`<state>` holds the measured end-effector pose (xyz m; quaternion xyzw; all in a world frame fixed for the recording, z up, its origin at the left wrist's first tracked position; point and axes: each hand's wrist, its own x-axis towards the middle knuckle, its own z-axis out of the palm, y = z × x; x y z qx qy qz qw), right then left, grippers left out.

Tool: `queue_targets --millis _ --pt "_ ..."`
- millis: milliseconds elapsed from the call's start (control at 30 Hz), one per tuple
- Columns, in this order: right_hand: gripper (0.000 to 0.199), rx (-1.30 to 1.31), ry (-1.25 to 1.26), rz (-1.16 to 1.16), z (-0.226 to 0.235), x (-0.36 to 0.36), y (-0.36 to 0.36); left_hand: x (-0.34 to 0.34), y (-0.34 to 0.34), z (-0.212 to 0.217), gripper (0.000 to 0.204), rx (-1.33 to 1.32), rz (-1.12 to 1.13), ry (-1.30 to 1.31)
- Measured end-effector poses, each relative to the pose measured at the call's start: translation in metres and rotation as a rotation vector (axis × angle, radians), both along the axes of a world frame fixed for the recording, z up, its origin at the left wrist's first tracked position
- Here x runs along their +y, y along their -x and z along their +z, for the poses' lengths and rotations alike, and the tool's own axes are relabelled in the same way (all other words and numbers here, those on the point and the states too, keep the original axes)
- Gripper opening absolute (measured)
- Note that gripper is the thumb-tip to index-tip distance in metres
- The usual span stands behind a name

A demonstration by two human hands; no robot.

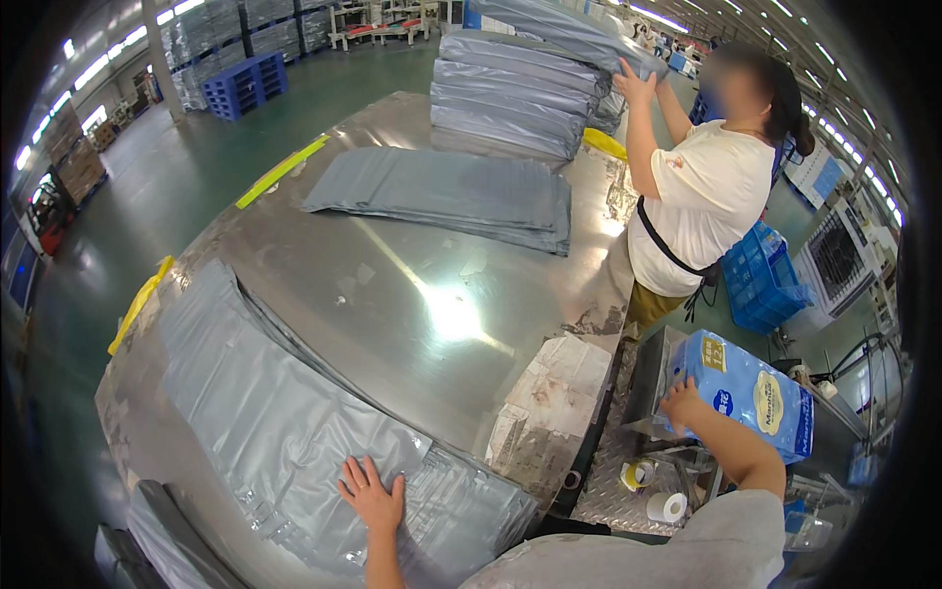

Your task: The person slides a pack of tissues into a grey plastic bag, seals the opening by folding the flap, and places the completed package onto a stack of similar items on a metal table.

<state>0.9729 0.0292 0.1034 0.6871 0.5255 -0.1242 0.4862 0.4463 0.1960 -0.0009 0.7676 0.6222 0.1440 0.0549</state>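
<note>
My left hand [375, 496] lies flat with spread fingers on a stack of grey plastic packing bags [285, 402] along the near left side of the metal table. At the right, my right hand [684, 404] grips the left end of a blue plastic-wrapped tissue pack [743, 395]. The pack sits in a metal chute [648, 388] beside the table; its underside is hidden. A second, flatter pile of grey bags [451, 191] rests on the table's far half.
Across the metal table [392, 304], a co-worker [706, 187] handles grey bags atop a tall stack [520, 88]. Brown-stained paper [554, 402] covers the table's right edge. Tape rolls [666, 508] lie on a metal plate below the chute. A blue crate [760, 285] stands behind the co-worker.
</note>
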Motion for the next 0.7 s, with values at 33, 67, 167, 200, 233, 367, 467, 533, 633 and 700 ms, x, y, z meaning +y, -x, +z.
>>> queue_targets --millis 33,67,167,200,233,367,467,533,633,700 --pt "0.053 -0.007 0.031 0.053 0.000 0.000 0.004 0.003 0.005 0.000 0.072 0.013 0.021 -0.008" --pt "0.049 -0.030 -0.015 0.069 -0.006 -0.007 -0.002 0.007 0.008 0.000 0.070 0.009 0.026 -0.016" --pt "0.036 -0.059 -0.101 0.121 -0.019 -0.011 -0.020 0.021 0.020 0.008 0.068 0.030 0.052 0.027" --pt "0.030 -0.047 -0.095 0.130 -0.014 -0.004 -0.017 0.026 0.026 0.007 0.068 0.039 0.063 0.012" --pt "0.026 -0.035 -0.091 0.132 -0.009 -0.001 -0.015 0.032 0.031 0.008 0.068 0.041 0.070 0.007" --pt "0.015 0.059 -0.109 0.308 -0.006 0.008 -0.026 0.054 0.054 0.003 0.068 0.047 0.084 0.000" --pt "0.012 0.219 -0.050 0.378 0.010 0.021 -0.008 0.073 0.069 0.009 0.069 0.057 0.077 0.037" --pt "0.011 0.364 -0.012 0.398 0.019 0.035 0.016 0.081 0.077 0.009 0.070 0.064 0.067 0.041" --pt "0.012 0.478 0.041 0.427 0.038 0.076 0.079 0.085 0.082 0.010 0.070 0.082 0.046 0.039" --pt "0.010 0.655 -0.054 0.546 0.024 0.095 0.096 0.087 0.083 0.007 0.071 0.083 0.023 0.032"
